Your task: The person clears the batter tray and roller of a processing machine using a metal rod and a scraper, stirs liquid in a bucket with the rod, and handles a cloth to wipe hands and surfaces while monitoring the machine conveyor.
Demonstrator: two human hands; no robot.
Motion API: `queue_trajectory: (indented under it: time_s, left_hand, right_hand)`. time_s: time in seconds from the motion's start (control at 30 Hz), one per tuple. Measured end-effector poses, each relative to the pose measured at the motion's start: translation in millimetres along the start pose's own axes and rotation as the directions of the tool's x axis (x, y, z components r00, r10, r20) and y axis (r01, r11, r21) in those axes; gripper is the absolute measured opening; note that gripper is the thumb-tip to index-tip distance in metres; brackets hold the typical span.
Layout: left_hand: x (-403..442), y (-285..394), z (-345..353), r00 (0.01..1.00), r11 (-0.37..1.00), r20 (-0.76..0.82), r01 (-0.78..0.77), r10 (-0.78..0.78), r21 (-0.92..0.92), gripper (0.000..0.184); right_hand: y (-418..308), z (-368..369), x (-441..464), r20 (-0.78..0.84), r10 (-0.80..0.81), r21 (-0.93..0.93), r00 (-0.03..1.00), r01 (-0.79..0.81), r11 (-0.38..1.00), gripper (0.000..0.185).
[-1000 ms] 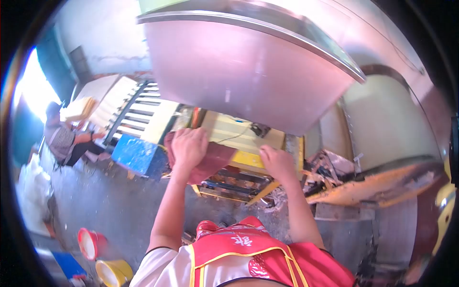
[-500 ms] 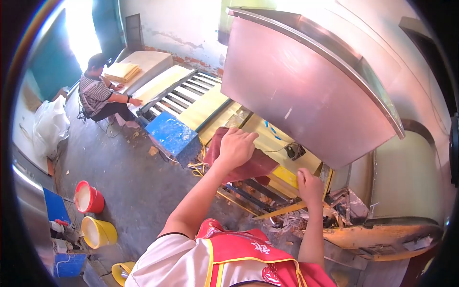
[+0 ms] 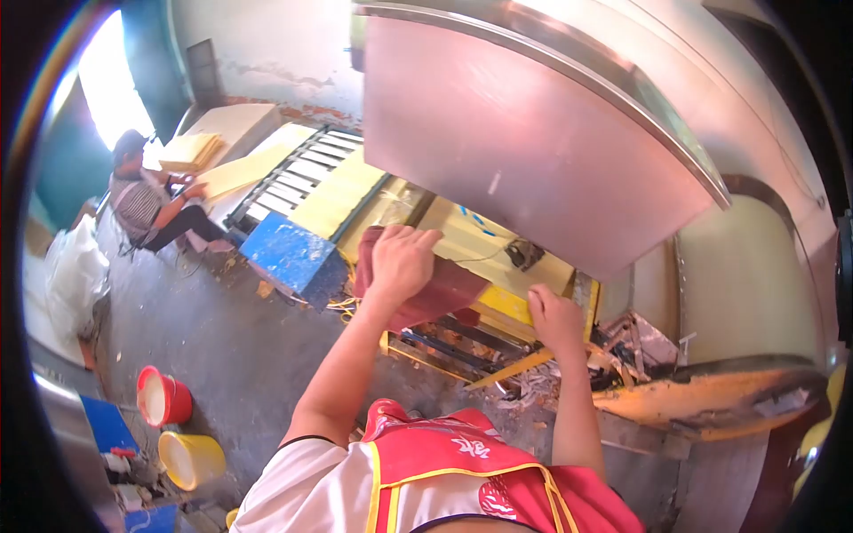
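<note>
My left hand is closed over a maroon cloth, which hangs over the near edge of the machine bed. The fingertips are partly hidden by the back of the hand. My right hand is curled closed beside the yellow side bar of the machine; whatever it grips, if anything, does not show. Between and beyond the hands, a small dark object with a wire sits on the bed. A pale yellow sheet lies on the bed to the left.
A large metal hood hangs over the bed, with a big roller at right. A co-worker sits at the far end by slatted rollers and stacked sheets. A blue box and buckets stand at left.
My view has shifted, so the machine appears further left. Both my hands keep about the same places on it. The co-worker has leaned back, hands now at the far sheet's end.
</note>
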State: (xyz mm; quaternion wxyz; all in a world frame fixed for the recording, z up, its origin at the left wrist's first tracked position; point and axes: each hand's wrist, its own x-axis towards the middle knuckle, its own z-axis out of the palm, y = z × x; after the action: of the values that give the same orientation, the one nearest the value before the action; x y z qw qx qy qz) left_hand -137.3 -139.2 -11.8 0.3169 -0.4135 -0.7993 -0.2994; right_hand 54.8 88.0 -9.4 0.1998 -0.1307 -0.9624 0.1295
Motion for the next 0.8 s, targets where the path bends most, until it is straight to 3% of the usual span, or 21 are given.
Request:
queue_trajectory:
  time_s: [0.1,0.2,0.47,0.63,0.8]
  left_hand:
    - [0,-1,-1,0.999,1.0,0.037,-0.017,0.017,-0.007,0.024]
    - [5,9,-8,0.993,0.997,0.085,0.076,-0.076,0.009,0.027]
    - [1,3,5,0.999,0.998,0.018,-0.039,0.038,0.053,0.021]
    - [1,4,5,0.997,0.997,0.062,-0.045,0.041,0.061,0.027]
    - [-1,2,7,0.996,0.995,0.094,-0.001,-0.008,0.103,0.029]
  right_hand:
    - [1,1,-1,0.021,0.029,-0.006,0.999,-0.029,1.0,0.02]
    - [1,1,-1,0.007,0.013,-0.015,1.0,-0.013,1.0,0.024]
    - [4,2,-1,0.072,0.104,-0.059,0.992,-0.1,0.993,0.025]
    - [7,6,-3,-0.014,0.001,-0.008,1.0,-0.001,1.0,0.028]
    - [6,4,-3,0.001,0.018,-0.002,1.0,-0.018,1.0,0.027]
